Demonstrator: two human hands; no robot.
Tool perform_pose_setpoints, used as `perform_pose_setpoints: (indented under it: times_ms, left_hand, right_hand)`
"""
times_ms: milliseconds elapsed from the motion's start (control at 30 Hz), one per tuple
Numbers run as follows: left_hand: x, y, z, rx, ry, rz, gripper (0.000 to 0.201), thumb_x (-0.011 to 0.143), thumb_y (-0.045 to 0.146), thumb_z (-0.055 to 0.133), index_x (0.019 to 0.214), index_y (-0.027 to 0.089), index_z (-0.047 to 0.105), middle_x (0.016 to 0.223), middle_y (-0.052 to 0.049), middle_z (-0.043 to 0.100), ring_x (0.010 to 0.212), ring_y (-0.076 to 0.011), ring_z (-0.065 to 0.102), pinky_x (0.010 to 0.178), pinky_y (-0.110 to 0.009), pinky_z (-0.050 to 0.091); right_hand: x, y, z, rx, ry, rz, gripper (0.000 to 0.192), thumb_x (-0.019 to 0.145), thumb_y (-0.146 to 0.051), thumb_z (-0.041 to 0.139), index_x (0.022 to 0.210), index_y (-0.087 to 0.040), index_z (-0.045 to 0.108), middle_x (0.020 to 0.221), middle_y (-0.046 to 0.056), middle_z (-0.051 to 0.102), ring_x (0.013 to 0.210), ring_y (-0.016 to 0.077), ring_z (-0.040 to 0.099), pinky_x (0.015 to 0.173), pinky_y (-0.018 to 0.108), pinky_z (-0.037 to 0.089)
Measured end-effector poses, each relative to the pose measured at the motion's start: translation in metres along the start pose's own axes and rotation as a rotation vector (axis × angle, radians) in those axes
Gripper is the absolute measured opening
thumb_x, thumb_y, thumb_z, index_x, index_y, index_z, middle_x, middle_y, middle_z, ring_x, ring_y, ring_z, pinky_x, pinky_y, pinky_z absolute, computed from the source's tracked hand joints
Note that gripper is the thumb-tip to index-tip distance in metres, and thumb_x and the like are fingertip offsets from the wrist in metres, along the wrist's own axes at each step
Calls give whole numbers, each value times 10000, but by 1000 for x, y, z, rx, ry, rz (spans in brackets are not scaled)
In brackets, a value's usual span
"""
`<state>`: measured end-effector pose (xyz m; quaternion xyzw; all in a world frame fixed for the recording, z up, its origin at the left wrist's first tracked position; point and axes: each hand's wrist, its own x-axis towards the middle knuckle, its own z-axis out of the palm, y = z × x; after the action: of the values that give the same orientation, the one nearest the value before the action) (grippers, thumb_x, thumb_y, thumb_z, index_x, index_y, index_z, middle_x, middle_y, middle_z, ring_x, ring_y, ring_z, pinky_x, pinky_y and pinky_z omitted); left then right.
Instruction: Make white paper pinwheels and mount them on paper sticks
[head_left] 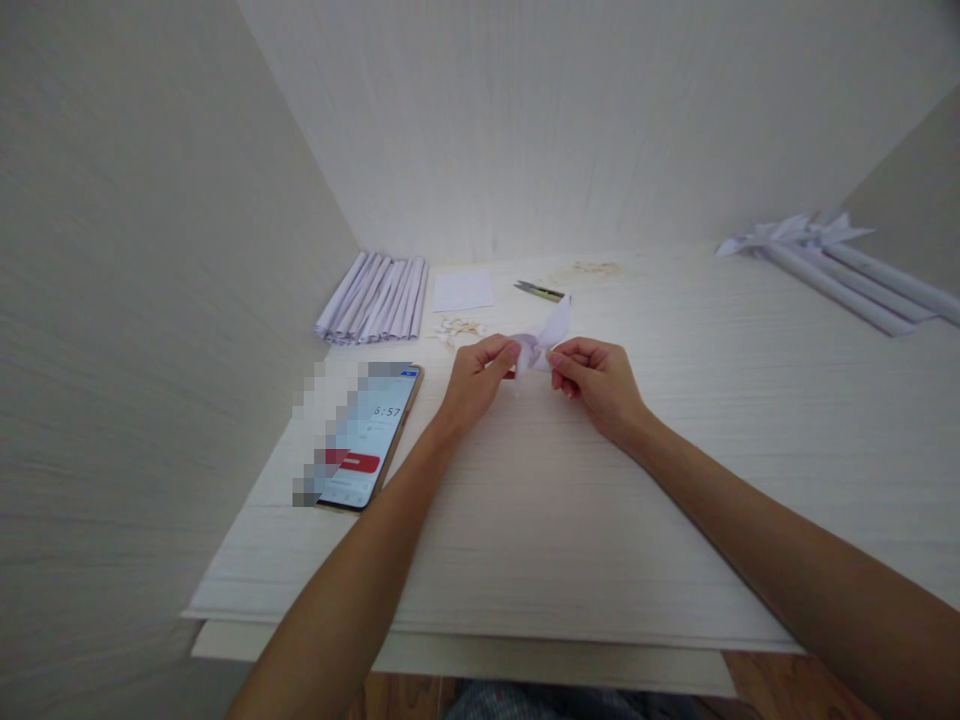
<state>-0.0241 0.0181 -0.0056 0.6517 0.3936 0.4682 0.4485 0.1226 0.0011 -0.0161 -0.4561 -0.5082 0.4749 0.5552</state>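
Observation:
Both of my hands meet over the middle of the white table (675, 480), pinching a small folded piece of pale paper (546, 335). My left hand (474, 380) grips its left side between thumb and fingers. My right hand (596, 385) grips the right side, and a pointed flap of the paper sticks up above the fingers. A bit of something red shows just under the paper, too hidden to identify.
A phone (371, 438) with a lit timer screen lies at the left. Behind it sits a stack of rolled white paper (375, 298), a white square sheet (463, 290), small scissors (538, 291) and paper scraps (457, 328). Long paper tubes with folded tips (832, 265) lie at the far right. Walls enclose three sides.

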Motion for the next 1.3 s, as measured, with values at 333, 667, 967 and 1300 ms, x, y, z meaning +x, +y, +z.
perform_pose_setpoints:
  times_ms: [333,667,967,1300]
  left_hand:
    - [1,-1,-4,-15,-19,-18,212,679,333,550,672,146,649,656,-7,569,633,-95,526,607,-223,476]
    - [-1,5,2,-150,71,-145,147,608,275,589,625,139,640,604,14,589,583,-88,528,594,-223,458]
    - [-1,7,6,-64,166,-175,101,590,206,546,551,137,608,523,31,544,532,-88,494,522,-194,425]
    - [-2,0,13,21,171,-185,170,629,253,492,521,136,552,523,22,513,541,-103,489,558,-239,448]
  right_hand:
    - [0,-2,-1,33,-49,12,143,625,-251,614,581,-140,535,403,-44,511,321,37,374,328,171,268]
    - [-1,-3,1,-40,-61,-1,140,641,-255,592,592,-138,535,405,-45,505,323,42,377,332,175,277]
    - [-3,-3,2,-254,-84,-68,95,679,-206,523,610,-141,531,427,-40,500,341,55,391,360,185,301]
    - [-9,-5,6,-622,54,-256,107,680,-177,517,579,-153,542,482,-5,548,441,98,489,464,218,357]
